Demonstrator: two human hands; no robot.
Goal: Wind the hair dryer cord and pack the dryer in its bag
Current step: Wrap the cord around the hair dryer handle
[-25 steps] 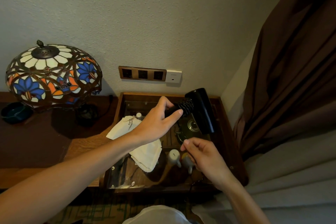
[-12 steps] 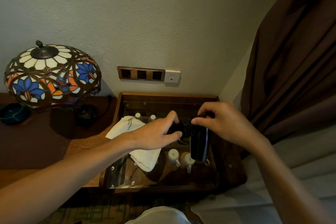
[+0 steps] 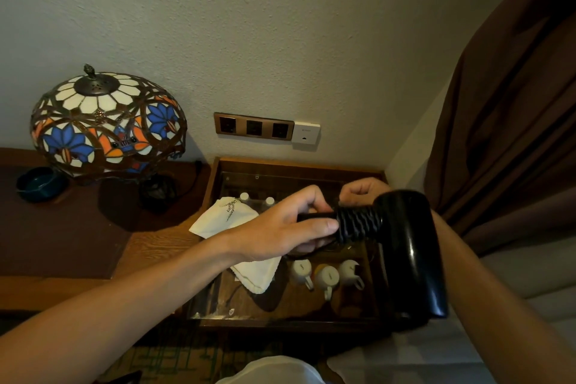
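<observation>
Lamp (image 3: 107, 121) left of tray (image 3: 215, 184); bag (image 3: 227, 218), cups (image 3: 327, 276) in tray; dryer (image 3: 408, 252) above.

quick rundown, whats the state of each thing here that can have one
hair dryer: held in the air over the tray, barrel pointing down toward the viewer
cord: wound in coils round the handle
left hand: grips the handle
right hand: fingers curled behind the coils, pinching the cord
bag: lying flat, nothing in it yet
lamp: appears unlit
sockets: nothing plugged in
mugs: lying on their sides
</observation>
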